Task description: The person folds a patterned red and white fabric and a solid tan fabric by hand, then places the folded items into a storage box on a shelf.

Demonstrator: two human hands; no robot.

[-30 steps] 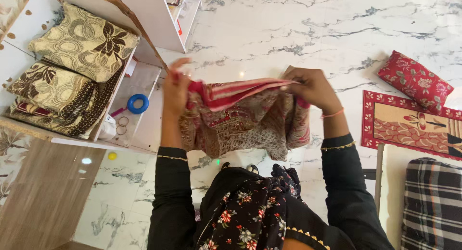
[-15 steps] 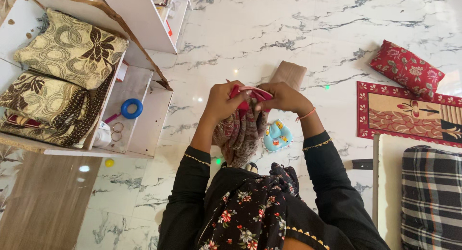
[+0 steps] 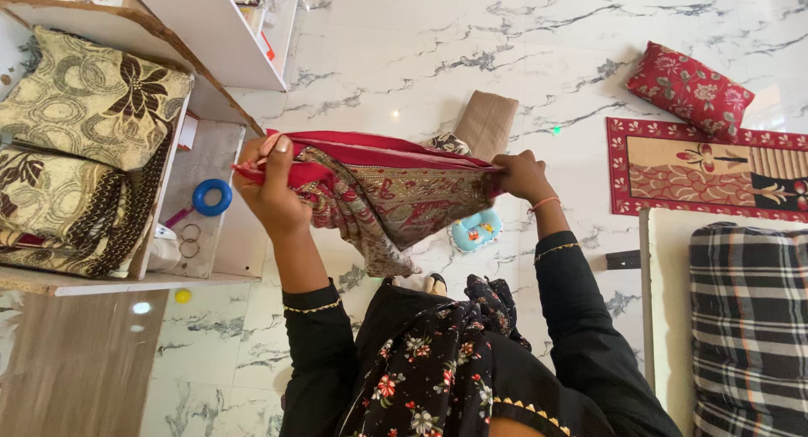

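A red and brown patterned cloth (image 3: 383,193) with a red border hangs stretched between my two hands above the marble floor. My left hand (image 3: 269,184) grips its left end next to the white shelf unit. My right hand (image 3: 520,176) pinches the right end. The cloth's lower fold droops toward my body. My black sleeves and a dark floral scarf (image 3: 429,361) fill the bottom of the view.
A white shelf unit (image 3: 210,235) at left holds folded beige floral fabrics (image 3: 88,96), a blue ring (image 3: 211,197) and small metal rings. On the floor lie a small blue toy (image 3: 474,229), a tan folded piece (image 3: 486,121), a red pillow (image 3: 688,90), a red mat (image 3: 707,172) and plaid bedding (image 3: 749,319).
Half a second ago my hands were together at the cloth's bunched top. They have since moved apart, spreading the cloth wide between them.
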